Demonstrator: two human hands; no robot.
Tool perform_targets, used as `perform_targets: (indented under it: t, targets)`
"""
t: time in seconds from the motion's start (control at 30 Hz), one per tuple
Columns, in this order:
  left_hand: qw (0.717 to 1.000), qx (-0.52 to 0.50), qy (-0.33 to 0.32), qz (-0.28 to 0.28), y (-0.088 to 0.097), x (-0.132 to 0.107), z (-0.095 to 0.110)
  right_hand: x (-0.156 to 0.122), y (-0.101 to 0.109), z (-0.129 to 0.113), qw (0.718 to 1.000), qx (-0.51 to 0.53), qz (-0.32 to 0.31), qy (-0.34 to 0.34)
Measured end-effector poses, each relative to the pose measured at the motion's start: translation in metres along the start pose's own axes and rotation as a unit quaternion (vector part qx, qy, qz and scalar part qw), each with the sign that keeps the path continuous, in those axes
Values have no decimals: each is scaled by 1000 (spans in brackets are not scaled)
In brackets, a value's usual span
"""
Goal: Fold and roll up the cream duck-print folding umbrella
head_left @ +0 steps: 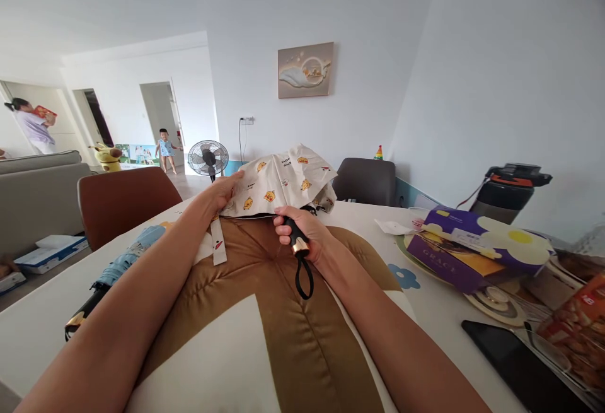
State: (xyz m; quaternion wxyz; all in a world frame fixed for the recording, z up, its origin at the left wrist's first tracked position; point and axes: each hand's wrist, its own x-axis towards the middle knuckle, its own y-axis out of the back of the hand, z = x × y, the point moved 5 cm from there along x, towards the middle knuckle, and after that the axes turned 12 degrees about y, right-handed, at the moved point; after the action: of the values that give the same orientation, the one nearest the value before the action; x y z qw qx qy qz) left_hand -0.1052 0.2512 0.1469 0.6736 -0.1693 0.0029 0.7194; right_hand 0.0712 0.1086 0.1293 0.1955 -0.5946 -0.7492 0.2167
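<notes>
A folding umbrella (283, 180) with a cream canopy and yellow duck prints is partly bunched up over the table. My right hand (305, 230) is wrapped round its black handle (297, 239), which has a gold end and a black wrist loop. At the canopy's left edge, my left hand (229, 191) pinches the fabric. A cream strap (217, 243) hangs below that edge. Underneath lies a brown and white padded fabric piece (236, 261), like a cushion. Another umbrella, light blue and folded (132, 252), lies on the table beyond my left forearm.
On the white table (425, 299) at right are a purple box (439, 261), a flowered packet (491, 236), a black tablet (515, 356) and a dark bottle (505, 192). Chairs (127, 198) stand around it. A fan (208, 157) and two people are farther back.
</notes>
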Motion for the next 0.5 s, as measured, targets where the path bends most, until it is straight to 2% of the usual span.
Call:
perform_targets:
  t: [0.07,0.13,0.23,0.3,0.4,0.5]
  targets:
    - [998,-35,20,-40,-3,-4,1,0,1,-3,1000,15,-11,-1]
    - [996,-72,-26,-34,-3,-8,8,-1,1,-5,999,36,-28,-9]
    - [991,-62,-101,63,8,-7,11,-2,1,-7,999,40,-33,-13]
    - [986,-25,-98,133,17,-4,4,-2,2,-6,1000,12,-11,-13]
    - [976,21,-96,194,26,-1,-3,-1,3,0,999,-24,24,-19]
    - [951,65,-168,251,23,-16,9,2,3,5,998,-48,37,-13]
